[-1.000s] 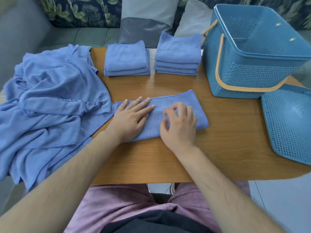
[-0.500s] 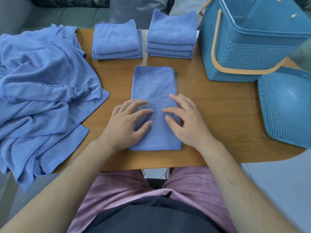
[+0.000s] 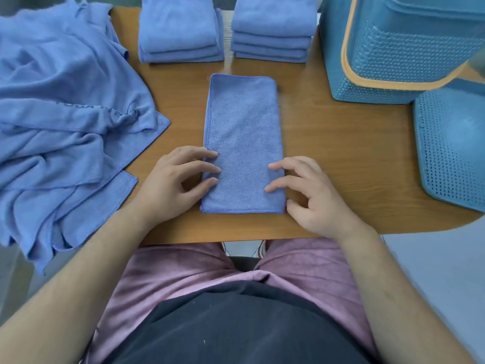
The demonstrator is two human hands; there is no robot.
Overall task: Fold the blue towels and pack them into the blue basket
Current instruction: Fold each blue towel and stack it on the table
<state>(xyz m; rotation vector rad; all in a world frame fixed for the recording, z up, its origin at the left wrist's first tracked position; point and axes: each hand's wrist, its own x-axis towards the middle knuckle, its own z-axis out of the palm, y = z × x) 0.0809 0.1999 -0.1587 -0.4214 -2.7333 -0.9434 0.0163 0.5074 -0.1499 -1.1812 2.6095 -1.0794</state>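
One half-folded towel (image 3: 242, 143) lies as a long strip in the middle of the wooden table (image 3: 341, 153), its short end toward the person. The left hand (image 3: 173, 185) rests at the strip's left edge with fingers spread, the fingertips touching the cloth. The right hand (image 3: 309, 195) rests at the right edge, fingers loosely curled, the tips of two fingers on the cloth and the thumb by the near corner. Both hands are relaxed and gripping nothing, set apart with the strip between them.

At the far side of the table stand two stacks of folded towels. The left stack (image 3: 181, 35) shows about three layers; the right stack (image 3: 273, 35) shows about four. The exact count in each is hard to tell from the edges alone.

A heap of unfolded towels (image 3: 65, 114) covers the left end of the table and hangs over its edge; how many are in it cannot be told.

One blue basket (image 3: 399, 53) with an orange handle (image 3: 349, 61) stands at the far right, well apart from the strip. One blue perforated lid (image 3: 451, 148) lies just in front of it at the table's right edge
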